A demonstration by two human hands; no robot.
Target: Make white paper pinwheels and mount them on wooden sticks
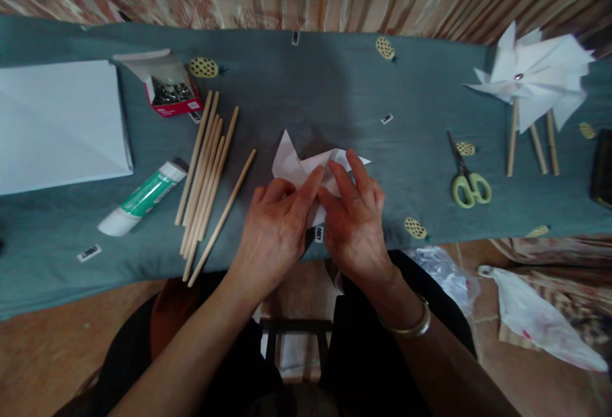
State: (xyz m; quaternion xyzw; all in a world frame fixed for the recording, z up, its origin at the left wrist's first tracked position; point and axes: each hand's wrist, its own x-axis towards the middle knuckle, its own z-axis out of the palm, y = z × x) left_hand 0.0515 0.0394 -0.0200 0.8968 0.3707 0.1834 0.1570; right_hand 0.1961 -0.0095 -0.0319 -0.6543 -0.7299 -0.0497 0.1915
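A white paper pinwheel (pixel 287 154) with folded, pointed blades lies on the cloth in front of me, its centre hidden under my fingers. My left hand (pixel 280 216) is closed on it, with thumb and index finger pressed near the middle. From the other side, my right hand (pixel 356 216) presses the folded paper, its thumb and fingers bent onto the centre and the right blade. Left of my hands lie several wooden sticks (pixel 206 178), one of them a little apart from the bunch.
A glue stick (pixel 146 197), an open red box of metal pins (pixel 173 95) and a stack of white paper (pixel 62 124) lie to the left. On the right are green-handled scissors (pixel 467 181) and finished pinwheels on sticks (pixel 540 73). Plastic bags (pixel 540 315) lie below the table edge.
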